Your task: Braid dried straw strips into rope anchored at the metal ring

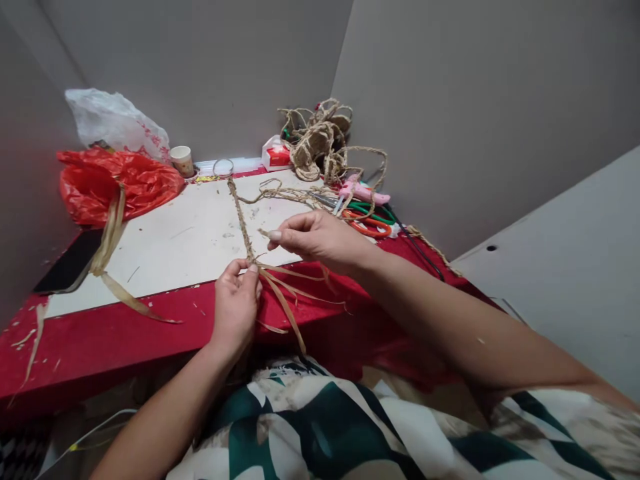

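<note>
A narrow straw braid (241, 217) runs down the white board from a wire ring (223, 168) toward the front edge. My left hand (236, 297) pinches its lower end between thumb and fingers. Loose flat straw strands (286, 305) fan out from that point to the right and hang over the red cloth. Above and to the right of the braid, my right hand (317, 237) is closed in a pinch. A small pale tip (263, 233) pokes out from its fingers, apart from the braid; it looks like a short bit of straw.
A white board (170, 260) lies on the red cloth (125, 333). Left are a dark phone (70, 260), a red bag (145, 183) and a bundle of straw strips (111, 233). Behind stand a paper cup (182, 161), coiled straw cord (317, 143), a pink glue gun (361, 190) and orange-handled scissors (375, 231).
</note>
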{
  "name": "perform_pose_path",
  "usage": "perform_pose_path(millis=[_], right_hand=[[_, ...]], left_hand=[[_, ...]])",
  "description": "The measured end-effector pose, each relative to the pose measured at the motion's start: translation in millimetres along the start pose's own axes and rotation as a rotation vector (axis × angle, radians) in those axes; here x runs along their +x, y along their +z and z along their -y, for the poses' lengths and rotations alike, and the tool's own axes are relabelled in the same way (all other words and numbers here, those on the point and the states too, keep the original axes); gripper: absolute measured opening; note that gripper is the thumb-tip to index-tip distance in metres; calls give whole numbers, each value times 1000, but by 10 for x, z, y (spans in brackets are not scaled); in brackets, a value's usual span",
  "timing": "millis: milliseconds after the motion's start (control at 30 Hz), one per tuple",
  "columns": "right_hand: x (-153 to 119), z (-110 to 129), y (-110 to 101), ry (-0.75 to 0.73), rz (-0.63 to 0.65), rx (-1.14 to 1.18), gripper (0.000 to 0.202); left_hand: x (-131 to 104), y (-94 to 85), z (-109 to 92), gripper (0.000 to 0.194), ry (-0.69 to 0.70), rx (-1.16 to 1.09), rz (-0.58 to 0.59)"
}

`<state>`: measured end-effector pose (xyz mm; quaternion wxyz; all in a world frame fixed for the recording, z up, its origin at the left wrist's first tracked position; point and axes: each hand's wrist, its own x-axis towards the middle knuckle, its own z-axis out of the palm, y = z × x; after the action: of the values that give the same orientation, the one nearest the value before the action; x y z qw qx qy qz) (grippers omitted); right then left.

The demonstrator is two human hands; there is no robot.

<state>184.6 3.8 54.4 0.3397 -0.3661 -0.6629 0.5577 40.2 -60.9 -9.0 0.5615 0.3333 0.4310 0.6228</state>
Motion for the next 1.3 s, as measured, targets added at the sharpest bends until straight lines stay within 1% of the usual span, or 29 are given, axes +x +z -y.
perform_pose_path(millis=[100,200,333,433,500,600,667,833,900,1067,1167,1233,1300], right_hand=[[-66,-46,-27,-27,-57,-16,24],[-100,-66,-21,-35,-69,25,21],[-143,-118,15,-23,-26,86,23],[-173,-196,87,-32,29,114,24],[-173,-259,149,-43,35,109,21],[-138,-340,226,-48,-25,28,17],[-108,-372,248,-46,-43,-41,15],[-70,-380,222,-8,12,-85,11],[-61,-371,195,-5,32,-145,12],[-31,-346,133,-121,25,-427,13],[-29,-323,127,-150,-3,-558,12],[-30,-305,123,-162,-11,-571,11],[-24,-287,102,-148,11,-511,11]], left_hand=[[-9,19,-25,21,-20,5,-16],[-11,27,-39,20,-23,24,-33],[-14,34,-48,19,-29,35,-20],[-15,41,-56,18,-39,20,-3],[-12,45,-61,18,-43,11,4],[-4,44,-64,18,-48,20,11],[0,40,-64,18,-47,34,13],[4,26,-61,18,-59,44,26],[2,22,-64,17,-71,46,30],[-4,6,-67,17,-88,73,42],[1,-4,-60,18,-82,124,39],[9,-4,-53,18,-73,173,21],[16,2,-47,17,-55,215,0]])
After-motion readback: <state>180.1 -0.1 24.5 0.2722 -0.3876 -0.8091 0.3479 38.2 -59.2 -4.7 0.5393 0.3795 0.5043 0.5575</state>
